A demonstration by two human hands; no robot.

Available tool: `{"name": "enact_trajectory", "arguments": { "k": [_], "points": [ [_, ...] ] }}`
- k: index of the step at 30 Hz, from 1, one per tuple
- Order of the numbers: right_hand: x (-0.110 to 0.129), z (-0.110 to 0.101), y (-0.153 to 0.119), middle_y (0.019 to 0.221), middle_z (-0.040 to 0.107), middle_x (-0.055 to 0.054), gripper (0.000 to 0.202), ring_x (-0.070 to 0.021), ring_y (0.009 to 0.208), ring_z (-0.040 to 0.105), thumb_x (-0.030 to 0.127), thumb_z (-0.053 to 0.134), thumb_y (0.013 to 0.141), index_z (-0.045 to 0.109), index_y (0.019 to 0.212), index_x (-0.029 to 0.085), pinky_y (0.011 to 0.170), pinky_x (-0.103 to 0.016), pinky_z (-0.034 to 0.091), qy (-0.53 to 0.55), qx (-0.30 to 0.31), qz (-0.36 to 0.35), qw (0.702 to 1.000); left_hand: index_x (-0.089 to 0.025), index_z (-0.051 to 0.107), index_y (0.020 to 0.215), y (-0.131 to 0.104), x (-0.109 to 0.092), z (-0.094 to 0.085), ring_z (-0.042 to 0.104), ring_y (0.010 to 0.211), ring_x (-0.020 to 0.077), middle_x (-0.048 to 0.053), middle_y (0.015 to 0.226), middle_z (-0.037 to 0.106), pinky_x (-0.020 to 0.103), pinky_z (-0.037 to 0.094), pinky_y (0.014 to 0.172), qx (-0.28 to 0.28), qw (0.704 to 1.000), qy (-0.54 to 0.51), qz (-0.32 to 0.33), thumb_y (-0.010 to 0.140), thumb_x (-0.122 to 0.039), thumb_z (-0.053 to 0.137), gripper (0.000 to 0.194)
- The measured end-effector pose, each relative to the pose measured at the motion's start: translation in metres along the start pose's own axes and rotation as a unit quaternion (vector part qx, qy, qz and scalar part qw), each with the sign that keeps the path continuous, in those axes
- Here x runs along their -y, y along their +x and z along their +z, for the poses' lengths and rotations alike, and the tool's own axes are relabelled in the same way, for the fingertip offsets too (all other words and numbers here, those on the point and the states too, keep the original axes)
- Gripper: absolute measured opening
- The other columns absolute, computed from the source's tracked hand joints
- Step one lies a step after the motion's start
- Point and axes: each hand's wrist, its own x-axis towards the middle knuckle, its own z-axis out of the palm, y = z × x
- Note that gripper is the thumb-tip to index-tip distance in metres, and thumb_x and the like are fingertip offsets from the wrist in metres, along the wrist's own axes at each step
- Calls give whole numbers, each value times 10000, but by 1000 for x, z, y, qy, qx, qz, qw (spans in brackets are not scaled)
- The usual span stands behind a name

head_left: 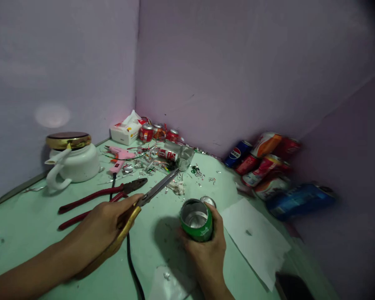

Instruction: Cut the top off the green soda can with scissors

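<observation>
I see by dim light; a pale round glow (52, 115) sits on the left wall (90, 62). A soft shadow (165, 237) darkens the surface (103, 275) beside my right hand (208, 254). Toward the right edge, piled cans (262, 170) smear with blur, and the top corner is black.

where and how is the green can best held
Best gripped around the outer wall of the green can, from the near side, as the right hand does. Its round body lets a hand wrap it, and its open top faces up, so this likely keeps skin off the rim, which may be sharp.
</observation>
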Motion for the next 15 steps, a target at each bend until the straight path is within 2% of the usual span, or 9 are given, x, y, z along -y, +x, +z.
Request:
{"name": "enact_trajectory", "arguments": {
  "k": [5, 11, 15],
  "points": [
    [-4, -2, 6, 1147, 741, -103, 678, -352, 1100, 678, 286, 793, 459, 671, 1118, 177, 981, -439, 496, 37, 24, -7, 999, -277, 623, 1342, 2, 10, 2, 686, 677, 156, -25, 844, 750, 208, 505, 608, -12, 999, 38, 30, 902, -245, 488, 462],
    [-5, -2, 6, 1134, 739, -95, 686, -353, 1082, 677, 294, 788, 481, 663, 1146, 183, 949, -436, 499, 40, 26, 4, 999, -301, 607, 1382, 2, 11, 2, 744, 816, 229, 32, 992, 790, 289, 562, 691, -24, 999, 46, 11, 903, -287, 499, 492],
    [-4, 0, 6, 1189, 714, -124, 706, -387, 1160, 635, 320, 798, 477, 657, 1151, 165, 1007, -477, 462, 39, 12, 11, 999, -301, 608, 1384, 1, 11, 3, 745, 868, 240, 39, 1010, 784, 317, 575, 743, -17, 999, 50, 3, 908, -287, 495, 489]
  ]
}}
